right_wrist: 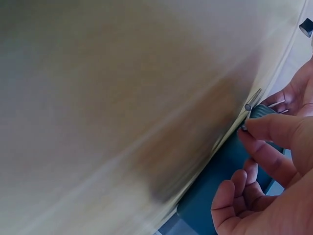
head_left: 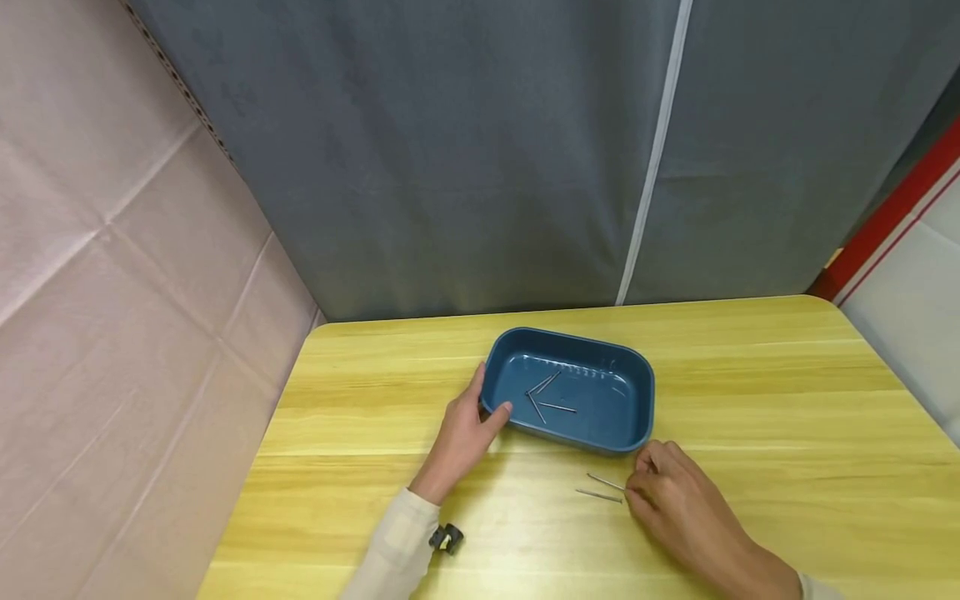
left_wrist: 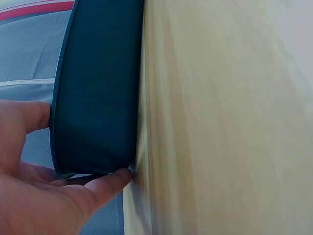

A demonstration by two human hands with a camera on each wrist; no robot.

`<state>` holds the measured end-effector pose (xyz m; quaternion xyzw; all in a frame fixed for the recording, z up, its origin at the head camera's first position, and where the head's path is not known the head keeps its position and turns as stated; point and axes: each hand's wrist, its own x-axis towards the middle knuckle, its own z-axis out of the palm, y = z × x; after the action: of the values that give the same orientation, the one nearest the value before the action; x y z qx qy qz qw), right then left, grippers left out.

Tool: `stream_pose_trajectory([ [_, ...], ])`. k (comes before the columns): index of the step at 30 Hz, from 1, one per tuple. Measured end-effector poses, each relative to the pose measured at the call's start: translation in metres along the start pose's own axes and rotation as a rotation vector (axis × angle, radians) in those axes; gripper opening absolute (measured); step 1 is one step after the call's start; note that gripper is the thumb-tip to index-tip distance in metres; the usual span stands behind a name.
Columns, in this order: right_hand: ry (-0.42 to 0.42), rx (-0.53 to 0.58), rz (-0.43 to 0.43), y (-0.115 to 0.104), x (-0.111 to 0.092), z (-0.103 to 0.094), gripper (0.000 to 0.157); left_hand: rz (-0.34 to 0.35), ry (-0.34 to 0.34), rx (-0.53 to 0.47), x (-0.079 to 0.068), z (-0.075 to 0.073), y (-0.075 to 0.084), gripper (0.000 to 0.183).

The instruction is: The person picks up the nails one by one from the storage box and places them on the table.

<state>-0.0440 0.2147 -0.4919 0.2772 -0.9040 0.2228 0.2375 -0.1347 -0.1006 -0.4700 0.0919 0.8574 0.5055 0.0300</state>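
Observation:
A dark blue rectangular tray (head_left: 600,417) stands on the wooden table. My left hand (head_left: 459,437) grips its left end, thumb over the near rim and fingers along the outer side. Several thin metal nails (head_left: 557,407) lie loose inside the tray, toward its left half. Just in front of the tray's near right corner, my right hand (head_left: 678,500) pinches one nail (head_left: 606,481) by its head end between thumb and forefinger. The other right fingers are curled. Another nail (head_left: 598,496) lies on the table beside the pinched one.
The yellow wood-grain table (head_left: 360,467) runs back to a grey curtain (head_left: 465,167). Pale wall covering (head_left: 150,375) rises at the left, and a red-edged white panel (head_left: 915,267) stands at the right. A small black device (head_left: 447,539) sits at the left wrist.

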Motion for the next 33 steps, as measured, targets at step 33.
stream_pose_trajectory([
  [33, -0.094, -0.057, 0.231, -0.006, 0.012, -0.023, 0.017, -0.008, -0.005, -0.009, 0.0, 0.001, -0.001, 0.083],
])
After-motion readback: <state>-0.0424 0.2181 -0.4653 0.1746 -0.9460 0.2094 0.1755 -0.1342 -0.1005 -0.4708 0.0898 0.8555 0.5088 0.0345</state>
